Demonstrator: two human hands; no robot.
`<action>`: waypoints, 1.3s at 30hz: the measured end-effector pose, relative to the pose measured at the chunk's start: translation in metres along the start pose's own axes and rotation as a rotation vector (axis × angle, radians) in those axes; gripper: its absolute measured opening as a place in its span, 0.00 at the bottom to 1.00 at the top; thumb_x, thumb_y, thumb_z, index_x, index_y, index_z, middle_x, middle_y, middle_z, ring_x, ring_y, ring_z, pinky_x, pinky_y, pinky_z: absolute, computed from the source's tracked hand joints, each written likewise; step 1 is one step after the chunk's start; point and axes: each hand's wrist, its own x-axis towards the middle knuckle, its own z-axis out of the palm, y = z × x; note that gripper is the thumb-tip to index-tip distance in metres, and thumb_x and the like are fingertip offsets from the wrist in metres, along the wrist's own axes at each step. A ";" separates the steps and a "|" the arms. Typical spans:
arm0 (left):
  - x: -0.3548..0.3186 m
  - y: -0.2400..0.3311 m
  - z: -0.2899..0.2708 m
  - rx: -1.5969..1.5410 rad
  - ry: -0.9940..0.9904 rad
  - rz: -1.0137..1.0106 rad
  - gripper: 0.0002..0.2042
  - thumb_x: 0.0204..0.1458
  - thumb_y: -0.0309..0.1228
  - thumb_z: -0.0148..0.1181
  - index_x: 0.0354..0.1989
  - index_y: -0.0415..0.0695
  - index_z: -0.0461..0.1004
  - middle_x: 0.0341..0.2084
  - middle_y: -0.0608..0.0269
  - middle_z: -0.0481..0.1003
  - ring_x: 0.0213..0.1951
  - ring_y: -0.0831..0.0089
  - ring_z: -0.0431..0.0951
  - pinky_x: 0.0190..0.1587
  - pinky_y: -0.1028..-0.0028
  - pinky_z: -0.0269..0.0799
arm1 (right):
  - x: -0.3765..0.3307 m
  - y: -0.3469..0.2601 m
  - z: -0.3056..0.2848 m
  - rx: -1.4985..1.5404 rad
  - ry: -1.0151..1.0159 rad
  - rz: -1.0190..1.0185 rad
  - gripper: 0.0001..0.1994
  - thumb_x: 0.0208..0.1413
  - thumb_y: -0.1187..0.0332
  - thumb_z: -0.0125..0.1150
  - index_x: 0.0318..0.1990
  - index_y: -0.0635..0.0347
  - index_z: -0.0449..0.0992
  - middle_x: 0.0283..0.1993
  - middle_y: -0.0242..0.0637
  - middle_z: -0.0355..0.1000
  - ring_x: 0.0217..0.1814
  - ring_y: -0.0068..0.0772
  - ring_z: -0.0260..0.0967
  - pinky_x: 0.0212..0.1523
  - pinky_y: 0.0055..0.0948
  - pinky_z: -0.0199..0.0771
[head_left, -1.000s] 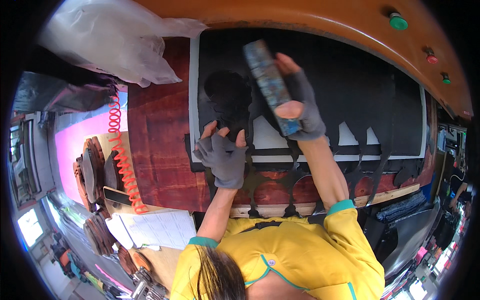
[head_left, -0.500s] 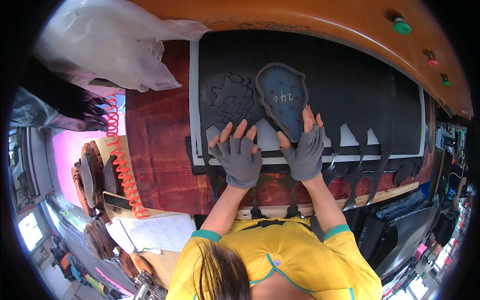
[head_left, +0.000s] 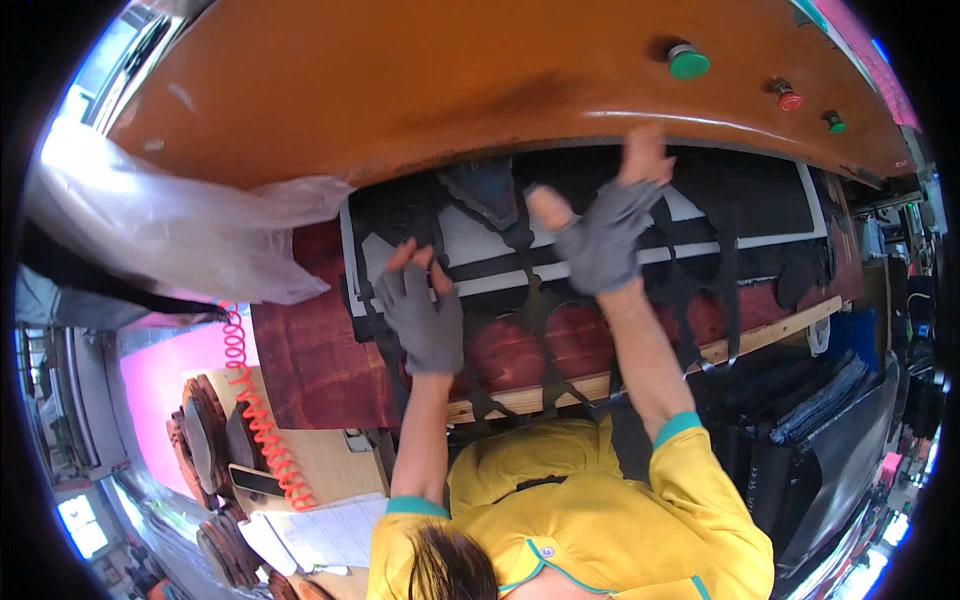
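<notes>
two hands in grey fingerless gloves, yours, extend over a black sheet (head_left: 765, 195). your left hand (head_left: 424, 318) is lowered at the sheet's near edge, fingers slightly bent; you cannot tell from this view whether it presses or pinches the sheet. your right hand (head_left: 612, 228), blurred, is empty and spread, thumb wide of the fingers, which point away from you, toward the machine (head_left: 400, 90).

the blue-grey die (head_left: 484, 190) lies on the sheet, between your hands and farther from you than your left; neither hand touches it. its narrow end points toward you, and its far end is hidden under the machine's orange edge.

around your wrists, the sheet's near side is cut into rounded gaps with thin strips between. white backing (head_left: 478, 238) shows through beyond your left fingers, and a dark red board (head_left: 320, 350) shows nearer you and to the left.

beyond your right hand, on the machine, are a large green button (head_left: 689, 62), a red button (head_left: 789, 100) and a small green button (head_left: 836, 124). left of your left hand hang a clear plastic bag (head_left: 180, 220) and, lower, a red coiled hose (head_left: 262, 435).
</notes>
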 end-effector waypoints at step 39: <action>-0.093 0.061 -0.019 -0.146 -0.517 -0.207 0.16 0.47 0.37 0.70 0.35 0.42 0.69 0.31 0.54 0.72 0.36 0.53 0.73 0.39 0.60 0.68 | -0.134 -0.009 -0.104 0.421 -0.726 0.102 0.10 0.50 0.64 0.67 0.28 0.55 0.71 0.28 0.36 0.66 0.34 0.43 0.65 0.41 0.40 0.62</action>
